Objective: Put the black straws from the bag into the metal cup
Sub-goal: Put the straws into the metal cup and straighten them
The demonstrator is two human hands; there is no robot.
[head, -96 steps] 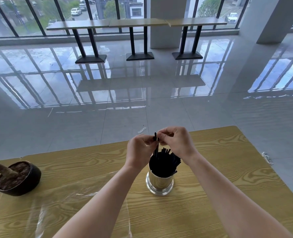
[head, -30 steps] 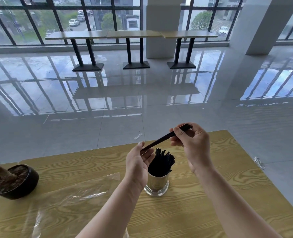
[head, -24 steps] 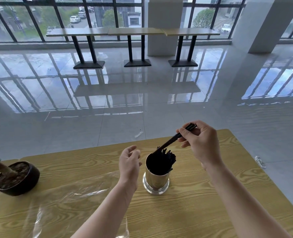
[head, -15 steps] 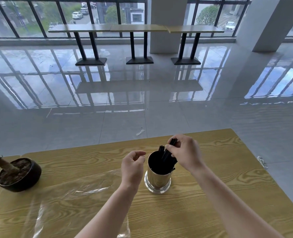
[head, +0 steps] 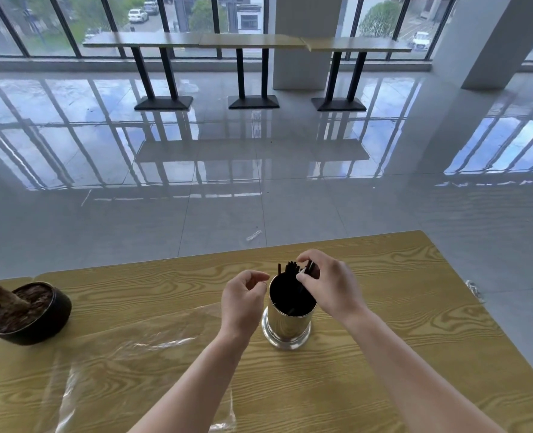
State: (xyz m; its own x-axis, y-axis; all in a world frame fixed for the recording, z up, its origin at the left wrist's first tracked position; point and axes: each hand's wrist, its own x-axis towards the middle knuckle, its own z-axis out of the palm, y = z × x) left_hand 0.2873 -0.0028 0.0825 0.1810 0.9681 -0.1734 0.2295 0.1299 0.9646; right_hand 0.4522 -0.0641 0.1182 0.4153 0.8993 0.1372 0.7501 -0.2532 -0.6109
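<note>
The right hand (head: 327, 287) is poised over the mouth of the cup. Its thumb and forefinger pinch the top end of a single thin black plastic straw (head: 309, 267), and the straw's lower length slants down into the cup. The left hand (head: 243, 300) hangs just beside the cup's left wall with fingers loosely curled and nothing in them; whether it touches the metal I cannot tell. Between the hands stands the shiny cylindrical metal cup (head: 287, 326) with a flared foot, upright on the yellow wood-grain table (head: 415, 323). It is packed with a dark bundle of black straws (head: 290, 271) whose tips stick up above the far rim. The step in hand looks like seating this one straw among the rest. It would go best eased down where the bundle leaves room and released only once its foot has found the bottom. The left hand should stay close to steady the cup, since a tall narrow cup could tip if the bundle is pushed sideways. The clear crumpled plastic bag (head: 127, 348) lies flat on the table to the left and nearer the person. It appears to hold no more straws, so the task seems almost finished. Further left sits a round dark pot (head: 37, 323) of soil with a cut stump leaning out of it. No brand, label or writing can be read on the cup, the bag or anything else.
</note>
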